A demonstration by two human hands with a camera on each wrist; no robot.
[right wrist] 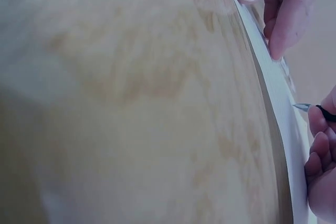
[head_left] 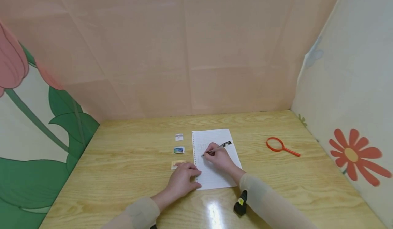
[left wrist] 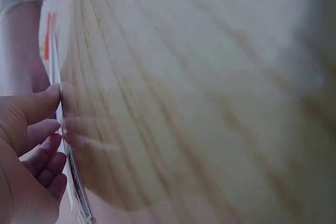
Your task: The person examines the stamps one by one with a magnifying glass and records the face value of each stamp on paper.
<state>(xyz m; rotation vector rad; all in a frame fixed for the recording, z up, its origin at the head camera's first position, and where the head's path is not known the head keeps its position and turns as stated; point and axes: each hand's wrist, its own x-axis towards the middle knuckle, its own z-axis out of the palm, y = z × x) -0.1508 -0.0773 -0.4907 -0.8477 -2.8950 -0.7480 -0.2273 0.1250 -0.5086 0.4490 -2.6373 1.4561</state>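
A sheet of lined paper (head_left: 215, 179) with punched holes down its left side lies on the wooden table. My right hand (head_left: 220, 159) pinches a black-capped pen (head_left: 226, 143), its tip at the paper's upper left part, near faint handwriting (head_left: 201, 146). The right wrist view shows the pen's metal tip (right wrist: 301, 107) right at the sheet. My left hand (head_left: 182, 180) rests at the paper's lower left edge, thumb and fingers apart, holding nothing. Beside those fingers lies a yellowish stamp-like slip (head_left: 175, 164), partly covered by the hand.
Above the yellowish slip sit a blue-green picture slip (head_left: 179, 150) and a small pale slip (head_left: 179, 137), in a column left of the paper. A red magnifying glass (head_left: 291, 152) lies to the right. Walls (head_left: 184, 68) border the table at the back and sides.
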